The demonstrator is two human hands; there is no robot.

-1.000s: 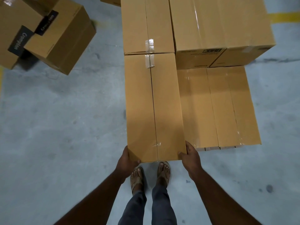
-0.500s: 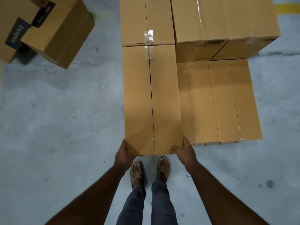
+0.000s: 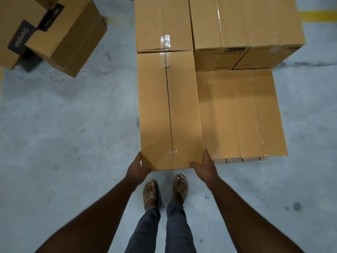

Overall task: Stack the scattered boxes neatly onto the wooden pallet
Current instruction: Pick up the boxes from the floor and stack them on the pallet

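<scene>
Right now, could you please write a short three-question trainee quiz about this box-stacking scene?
1. True or false: both hands grip the near end of the long tan cardboard box.
2. Which hand is nearer the pale wooden pallet edge: A) left hand B) right hand?
3. Fill in: the tilted brown carton with a black label sits on the grey concrete ____.

Key: 1 true; 2 B; 3 floor.

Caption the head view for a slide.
Both hands, left and right, hold a long box's near corners beside stacked boxes.
</scene>
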